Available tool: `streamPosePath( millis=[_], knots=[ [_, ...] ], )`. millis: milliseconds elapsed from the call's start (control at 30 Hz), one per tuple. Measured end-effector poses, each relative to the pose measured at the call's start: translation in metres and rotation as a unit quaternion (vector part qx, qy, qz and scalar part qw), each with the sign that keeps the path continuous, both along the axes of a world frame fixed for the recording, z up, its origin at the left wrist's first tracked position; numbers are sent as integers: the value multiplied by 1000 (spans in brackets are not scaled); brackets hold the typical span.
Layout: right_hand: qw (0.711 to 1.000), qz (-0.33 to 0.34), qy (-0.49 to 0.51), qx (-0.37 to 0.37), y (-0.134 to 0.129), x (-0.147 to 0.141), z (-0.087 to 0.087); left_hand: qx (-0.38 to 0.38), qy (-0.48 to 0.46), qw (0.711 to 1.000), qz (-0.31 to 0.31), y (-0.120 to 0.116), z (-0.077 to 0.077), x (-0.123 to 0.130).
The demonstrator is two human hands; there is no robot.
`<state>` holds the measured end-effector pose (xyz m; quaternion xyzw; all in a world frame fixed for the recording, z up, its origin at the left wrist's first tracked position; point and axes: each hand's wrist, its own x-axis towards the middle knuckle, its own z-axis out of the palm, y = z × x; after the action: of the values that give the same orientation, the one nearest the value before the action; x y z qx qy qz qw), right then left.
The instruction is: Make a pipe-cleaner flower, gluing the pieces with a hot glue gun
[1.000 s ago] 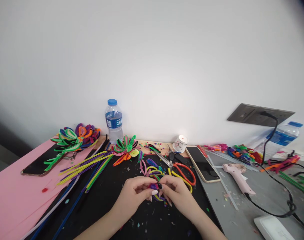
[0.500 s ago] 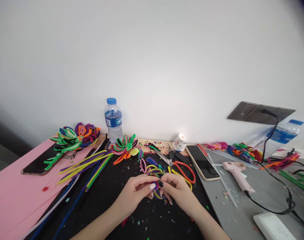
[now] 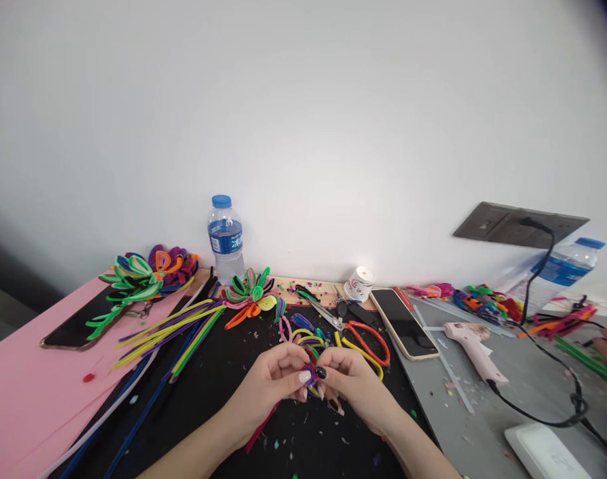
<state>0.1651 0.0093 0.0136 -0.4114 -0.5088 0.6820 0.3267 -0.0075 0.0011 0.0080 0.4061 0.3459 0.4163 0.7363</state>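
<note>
Remotely, I counted two water bottles (image 3: 226, 237) on the far side, two phones (image 3: 74, 326), one paper cup (image 3: 359, 286) and one glue gun (image 3: 475, 352) at right. Near centre, the left hand (image 3: 270, 384) and right hand (image 3: 357, 382), curled nearly closed, pinched one purple fuzzy piece (image 3: 312, 374) between them.

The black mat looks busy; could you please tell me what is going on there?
A person's left hand and right hand hold a small purple and magenta piece between them at the fingertips. Colorful fuzzy loops lie just beyond, and the scissors lie nearby, in neither hand.
</note>
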Motion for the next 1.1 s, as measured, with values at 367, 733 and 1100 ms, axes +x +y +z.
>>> streamPosePath(
  millis=[367,733,1100],
  knots=[
    [999,4,49,-22,-1,0,-4,-18,4,1000,5,0,-5,0],
    [996,13,77,-40,-1,0,-5,-62,-24,998,5,-2,0,3],
    [998,30,62,-12,-2,0,2,-90,-31,995,10,-3,-1,4]
  ],
)
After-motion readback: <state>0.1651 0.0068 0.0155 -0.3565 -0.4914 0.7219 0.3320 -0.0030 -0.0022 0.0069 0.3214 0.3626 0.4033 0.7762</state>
